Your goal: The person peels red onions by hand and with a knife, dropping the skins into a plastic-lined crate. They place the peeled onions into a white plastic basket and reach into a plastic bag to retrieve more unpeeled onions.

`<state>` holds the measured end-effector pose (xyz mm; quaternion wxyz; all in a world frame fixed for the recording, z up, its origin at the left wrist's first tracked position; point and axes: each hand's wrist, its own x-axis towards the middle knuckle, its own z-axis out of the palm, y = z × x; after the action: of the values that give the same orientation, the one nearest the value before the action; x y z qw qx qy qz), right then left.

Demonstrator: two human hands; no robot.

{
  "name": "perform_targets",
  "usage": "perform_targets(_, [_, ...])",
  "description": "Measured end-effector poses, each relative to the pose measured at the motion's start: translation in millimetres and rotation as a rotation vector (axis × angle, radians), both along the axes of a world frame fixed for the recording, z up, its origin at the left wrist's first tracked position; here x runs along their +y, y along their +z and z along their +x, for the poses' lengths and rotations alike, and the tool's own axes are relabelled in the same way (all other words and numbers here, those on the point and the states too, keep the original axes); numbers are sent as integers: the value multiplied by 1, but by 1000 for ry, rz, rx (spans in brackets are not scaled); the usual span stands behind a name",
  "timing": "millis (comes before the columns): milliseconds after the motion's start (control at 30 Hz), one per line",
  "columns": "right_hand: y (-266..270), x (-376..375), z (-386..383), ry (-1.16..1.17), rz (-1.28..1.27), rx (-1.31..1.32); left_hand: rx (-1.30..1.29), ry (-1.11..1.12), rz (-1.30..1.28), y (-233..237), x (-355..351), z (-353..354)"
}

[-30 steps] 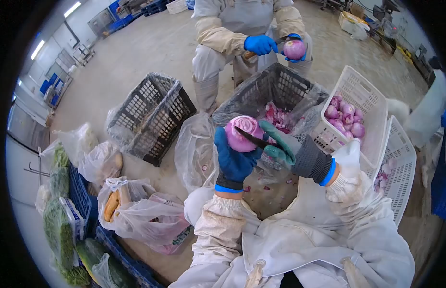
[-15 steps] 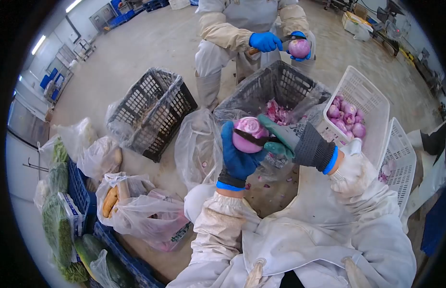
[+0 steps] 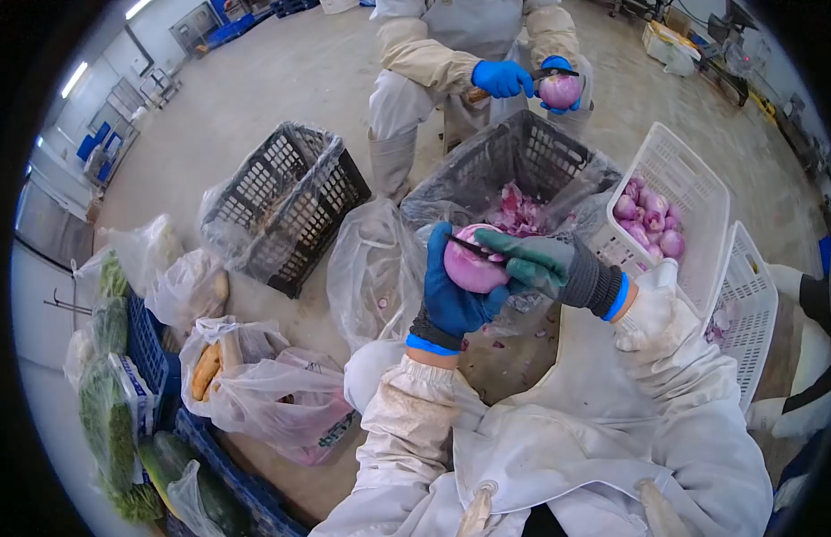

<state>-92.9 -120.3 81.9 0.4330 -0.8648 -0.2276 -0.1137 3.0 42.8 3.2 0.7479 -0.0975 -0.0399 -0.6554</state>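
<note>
In a blue glove, my left hand [image 3: 453,295] is closed around a purple onion [image 3: 473,267], cupping it from the left and below. My right hand [image 3: 545,266], in a grey and green glove, grips a knife [image 3: 473,245]. Its dark blade lies across the top of the onion, touching it; the handle is hidden in my fingers. Beneath and beyond my hands, a black crate [image 3: 433,186] lined with clear plastic holds onion peelings [image 3: 517,213].
A white basket [image 3: 688,174] of purple onions stands right, beside another white basket [image 3: 754,295]. Opposite, a co-worker's blue-gloved hand [image 3: 503,79] holds a knife against an onion [image 3: 559,90]. Left are a second black crate [image 3: 277,201], plastic bags [image 3: 281,394] and green vegetables [image 3: 102,438].
The onion in my left hand has turned and shifted slightly right. My knife blade has moved up to the onion's upper side. Someone's limbs now show at the far right edge.
</note>
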Motion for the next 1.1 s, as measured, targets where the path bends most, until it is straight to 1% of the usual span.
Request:
perform_targets(33, [8,8,-7,20,316,268,-3,-7,-5,-1,1,0])
perform_targets(67, [4,8,-12,-113,613,496,-3,-6,-2,-2,2,1])
perform_targets(100, [2,1,-12,-113,616,496,-36,-27,-33,1,3,1])
perform_targets(167, [-6,-24,-8,-233,947,579,-69,-48,-65,9,5,-1])
perform_targets(200, [-21,-37,-5,-231,946,581,-26,18,37,15,6,-4])
perform_targets(233, [-43,-49,0,-442,772,803,15,81,141,19,7,-6])
perform_targets(267, [-53,-56,4,-652,583,1004,6,75,139,18,8,-4])
perform_targets(300, [-47,-55,2,-656,577,993,-35,119,154,16,9,-2])
perform_targets(333, [-38,-49,-7,-614,604,889,-61,167,167,13,8,-3])
perform_targets(367, [-32,-42,-17,-572,638,796,-46,167,166,10,7,-4])
perform_targets(400, [-25,-33,-21,-553,631,718,-110,266,225,8,7,-4])
perform_targets(433, [-18,-25,-21,-558,642,716,-186,363,282,11,7,-3])
perform_targets(467, [-11,-18,-20,-493,614,675,-198,419,249,14,7,-7])
perform_targets(500, [-3,-13,-20,-429,582,633,-204,411,249,12,5,-5])
perform_targets(533, [2,-9,-24,-333,465,549,-170,377,190,9,4,-3])
perform_targets(567, [-1,-6,-24,-333,465,548,-133,346,132,7,3,-2])
perform_targets(600, [-2,-1,-23,-283,318,381,-133,348,132,9,3,-4])
perform_targets(633, [-1,3,-21,-230,171,212,-106,396,157,12,4,-6])
perform_targets(667, [3,6,-21,-287,49,251,-80,443,182,16,4,-7])
perform_targets(700, [13,10,-20,-286,50,249,-82,444,182,19,4,-8])
perform_targets(767, [26,14,-18,-304,-107,376,-154,431,145,22,5,-11])
perform_targets(800, [22,15,-15,-305,-106,375,-155,430,146,21,4,-11])
perform_targets(867, [8,15,-10,-298,-143,2,-141,435,142,16,3,-11])
perform_targets(1000, [16,18,-12,-304,-161,53,-149,430,145,12,3,-10])
perform_targets(1067, [29,20,-13,-268,-92,210,-154,487,156,8,3,-8])
perform_targets(1100, [27,18,-13,-266,-94,209,-154,489,155,11,4,-8])
